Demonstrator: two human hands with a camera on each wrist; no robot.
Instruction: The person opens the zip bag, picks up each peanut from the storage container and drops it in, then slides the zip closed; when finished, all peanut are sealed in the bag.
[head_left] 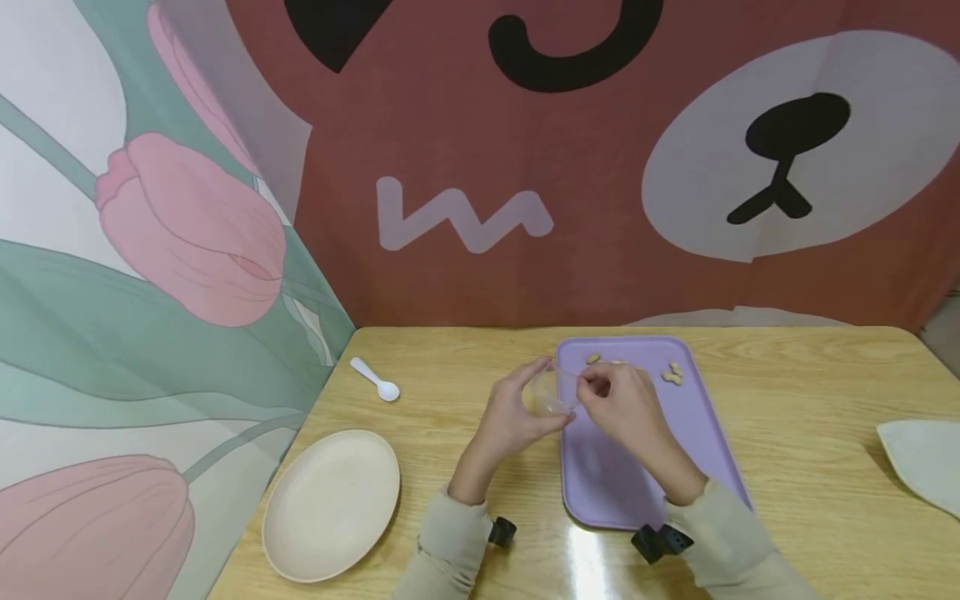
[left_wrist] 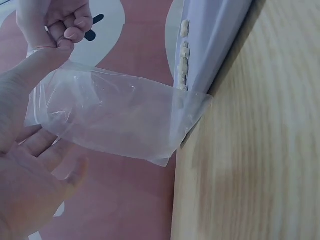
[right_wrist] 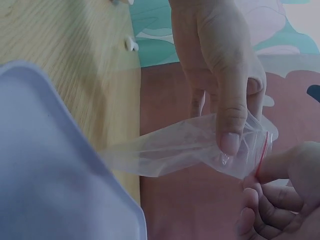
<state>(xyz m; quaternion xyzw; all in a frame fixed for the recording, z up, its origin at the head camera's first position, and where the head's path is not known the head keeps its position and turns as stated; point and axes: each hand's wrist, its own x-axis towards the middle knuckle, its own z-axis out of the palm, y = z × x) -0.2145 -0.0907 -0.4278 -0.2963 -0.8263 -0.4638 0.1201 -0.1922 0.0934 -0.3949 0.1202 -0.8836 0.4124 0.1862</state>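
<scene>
A clear plastic zip bag (left_wrist: 115, 115) with a red strip along its mouth hangs between both hands, above the near-left part of a lilac tray (head_left: 622, 483). My left hand (head_left: 513, 417) holds it near the mouth, thumb on one side and fingers on the other. At the red-edged rim, the thumb and fingers of my right hand (head_left: 618, 400) pinch the plastic, as the right wrist view also shows. The bag looks see-through, with nothing visible inside. Several peanuts (head_left: 672, 375) lie toward the tray's far end, partly hidden by the right hand in the head view.
To the left on the wooden table (head_left: 465, 358) are a cream oval plate (head_left: 333, 504) and a white spoon (head_left: 375, 379). A pale dish (head_left: 922, 458) sits at the right edge. A printed cloth (head_left: 450, 283) hangs behind the table.
</scene>
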